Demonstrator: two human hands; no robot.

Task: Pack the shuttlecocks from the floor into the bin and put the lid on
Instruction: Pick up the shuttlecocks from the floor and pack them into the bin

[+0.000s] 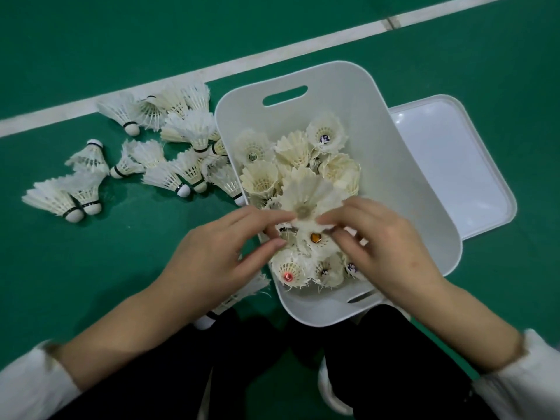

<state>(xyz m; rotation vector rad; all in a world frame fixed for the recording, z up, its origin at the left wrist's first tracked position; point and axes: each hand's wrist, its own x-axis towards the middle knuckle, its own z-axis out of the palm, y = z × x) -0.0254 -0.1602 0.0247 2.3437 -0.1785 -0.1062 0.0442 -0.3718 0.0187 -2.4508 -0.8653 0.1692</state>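
A white plastic bin (403, 189) with handle slots stands on the green floor, holding several feather shuttlecocks upright, feathers up. My left hand (212, 256) and my right hand (381, 241) meet over the bin's near half, fingertips pinching one shuttlecock (306, 195) from both sides, its feather skirt facing me. Several more shuttlecocks (169, 159) lie scattered on the floor left of the bin. One shuttlecock (233, 298) lies under my left wrist beside the bin. The white lid (460, 165) lies flat on the floor, right of the bin and partly under it.
A white court line (272, 56) crosses the green floor behind the bin. My dark-trousered legs (378, 359) are at the bottom, close to the bin's near edge. White sleeves cover both forearms at the lower corners.
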